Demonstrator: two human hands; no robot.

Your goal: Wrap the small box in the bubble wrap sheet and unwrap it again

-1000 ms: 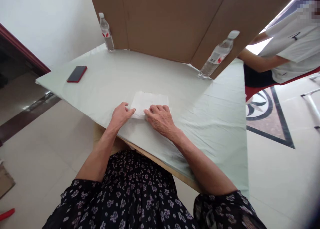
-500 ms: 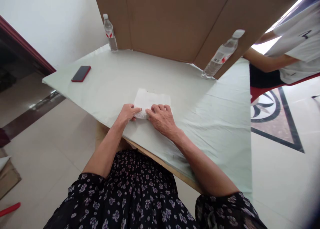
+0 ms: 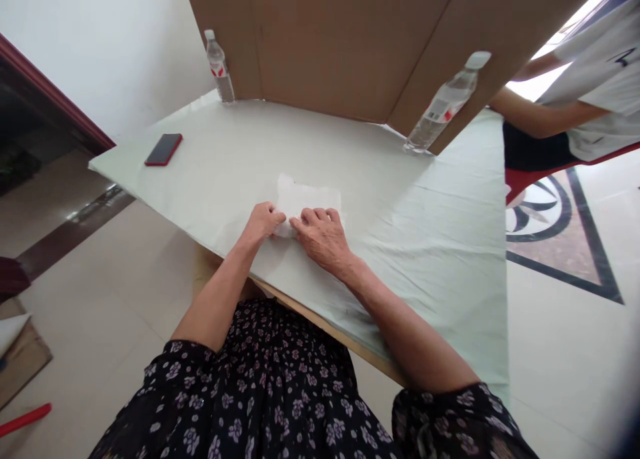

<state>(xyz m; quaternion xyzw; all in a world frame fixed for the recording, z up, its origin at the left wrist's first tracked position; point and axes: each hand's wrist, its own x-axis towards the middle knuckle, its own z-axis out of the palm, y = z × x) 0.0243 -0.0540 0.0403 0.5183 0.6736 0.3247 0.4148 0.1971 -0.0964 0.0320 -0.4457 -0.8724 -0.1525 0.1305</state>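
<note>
A thin white sheet (image 3: 309, 196), soft and slightly crumpled along its near side, lies on the table close to its front edge. Whether it is tissue or plastic I cannot tell. My left hand (image 3: 263, 220) is closed, pinching the sheet's near left corner between thumb and fingers. Across the near right part of the sheet lies my right hand (image 3: 321, 237), its fingers bent over and pressed together on the material, the thumb pointing toward my left hand. Both hands hide much of the near edge.
A pale green cloth covers the table (image 3: 220, 152). A phone (image 3: 164, 149) with a red edge lies at the left. One water bottle (image 3: 220, 69) stands at the back left, another bottle (image 3: 445, 105) at the right, both against a brown cardboard panel (image 3: 340, 45). A person (image 3: 580, 105) sits beyond.
My left hand has turned slightly and its fingers have curled in more. The sheet's left side has drawn inward to the right. My right hand stays nearly in place.
</note>
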